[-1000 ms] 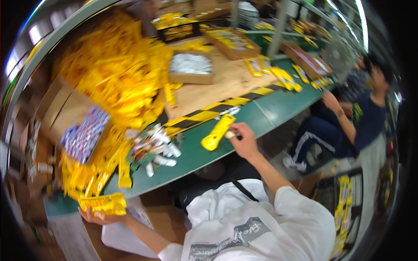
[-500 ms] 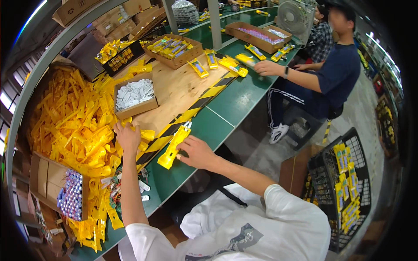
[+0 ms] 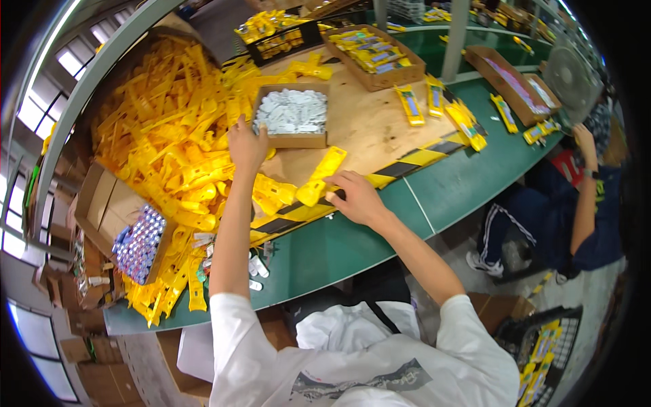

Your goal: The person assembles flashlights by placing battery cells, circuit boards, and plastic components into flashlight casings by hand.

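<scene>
My right hand (image 3: 357, 197) has its fingertips and thumb at the right edge of a yellow plastic casing (image 3: 323, 176), which lies slanted over the black-and-yellow striped edge and the wooden board. Farther left, my left hand (image 3: 247, 146) reaches to the left wall of a cardboard box (image 3: 298, 141) of small white parts (image 3: 293, 112). Its thumb and fingers are apart, with nothing visible between them. Beside it spreads a large heap of yellow plastic casings (image 3: 163, 136).
Purple-topped cells (image 3: 141, 241) fill part of a carton at left. Loose white parts (image 3: 258, 266) lie on the green table (image 3: 319, 247). Filled yellow units stand in a carton (image 3: 383, 80). A co-worker (image 3: 586, 197) sits at right by a fan (image 3: 573, 71).
The view has turned. My right hand has moved the yellow casing farther in over the board. My left hand has shifted up along the box's left side. The co-worker's hand has drawn away from the yellow units.
</scene>
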